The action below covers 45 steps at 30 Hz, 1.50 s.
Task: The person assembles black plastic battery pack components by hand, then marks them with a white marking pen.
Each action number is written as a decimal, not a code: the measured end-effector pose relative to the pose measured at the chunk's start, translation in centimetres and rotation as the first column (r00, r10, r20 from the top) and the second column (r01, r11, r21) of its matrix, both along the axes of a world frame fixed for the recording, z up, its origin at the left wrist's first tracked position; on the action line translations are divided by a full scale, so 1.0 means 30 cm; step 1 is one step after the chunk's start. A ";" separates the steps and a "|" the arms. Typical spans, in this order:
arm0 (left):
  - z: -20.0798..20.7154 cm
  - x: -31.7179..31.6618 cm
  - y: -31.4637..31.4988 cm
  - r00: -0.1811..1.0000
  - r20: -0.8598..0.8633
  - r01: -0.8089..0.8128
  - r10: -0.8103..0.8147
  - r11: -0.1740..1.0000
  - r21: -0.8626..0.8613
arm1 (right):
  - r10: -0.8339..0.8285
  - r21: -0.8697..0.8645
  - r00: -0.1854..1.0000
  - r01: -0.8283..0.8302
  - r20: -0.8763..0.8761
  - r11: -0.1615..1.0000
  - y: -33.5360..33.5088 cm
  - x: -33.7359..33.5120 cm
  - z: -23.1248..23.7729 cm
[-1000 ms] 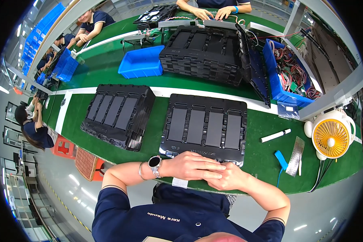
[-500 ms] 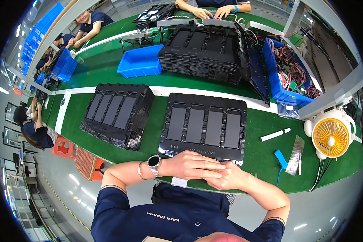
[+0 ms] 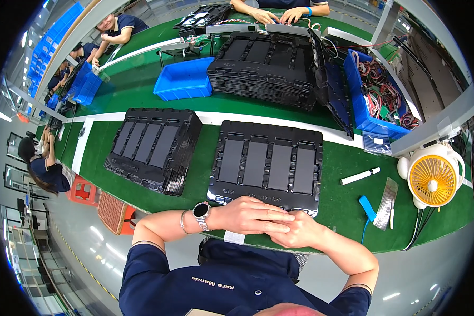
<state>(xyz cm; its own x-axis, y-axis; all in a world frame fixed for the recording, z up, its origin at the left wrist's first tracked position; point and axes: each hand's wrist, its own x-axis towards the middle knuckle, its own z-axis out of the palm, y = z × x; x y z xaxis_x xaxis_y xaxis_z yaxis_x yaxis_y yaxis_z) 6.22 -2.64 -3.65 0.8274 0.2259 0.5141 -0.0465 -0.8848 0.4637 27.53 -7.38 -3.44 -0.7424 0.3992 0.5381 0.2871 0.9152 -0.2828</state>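
Note:
At the near edge of the green table, my left hand (image 3: 245, 215) rests with its fingers stretched out flat across my right hand (image 3: 296, 229). A watch (image 3: 201, 210) and a bracelet are on the left wrist. Most of the right hand's fingers are hidden beneath the left, so whether they are closed does not show. Directly beyond both hands lies a black plastic tray (image 3: 258, 160) with long grey recessed panels. To its left stands a stack of similar black trays (image 3: 147, 147), turned at a slant.
Farther back are a taller black tray stack (image 3: 263, 58), a blue bin (image 3: 183, 79) and a wire-filled blue bin (image 3: 376, 124). On the right are a white marker (image 3: 359, 176), a blue strap (image 3: 367, 208), a metallic strip (image 3: 386, 203) and a yellow-white fan (image 3: 431, 176). Co-workers sit beyond.
Both my hands and the trays have stayed in place. At the upper left, a co-worker has raised one hand toward the head.

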 end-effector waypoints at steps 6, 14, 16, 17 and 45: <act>0.002 0.003 0.006 1.000 -0.004 0.024 -0.024 1.000 -0.001 | -0.018 -0.007 1.000 0.018 0.006 1.000 -0.005 0.002 0.002; 0.000 0.001 0.006 1.000 -0.003 0.027 -0.027 0.999 -0.018 | -0.011 0.042 1.000 0.011 0.008 0.999 0.005 -0.003 0.012; -0.004 0.000 0.005 1.000 -0.004 0.024 -0.024 1.000 -0.013 | -0.006 0.032 1.000 0.006 0.006 0.999 0.004 0.001 0.010; -0.009 -0.001 0.002 1.000 -0.004 0.024 -0.024 1.000 -0.011 | -0.006 0.034 1.000 0.006 0.006 0.999 0.004 -0.001 0.014; -0.005 0.006 0.003 1.000 0.010 0.007 -0.006 1.000 -0.028 | -0.003 0.049 1.000 0.001 0.028 0.999 0.004 0.005 -0.001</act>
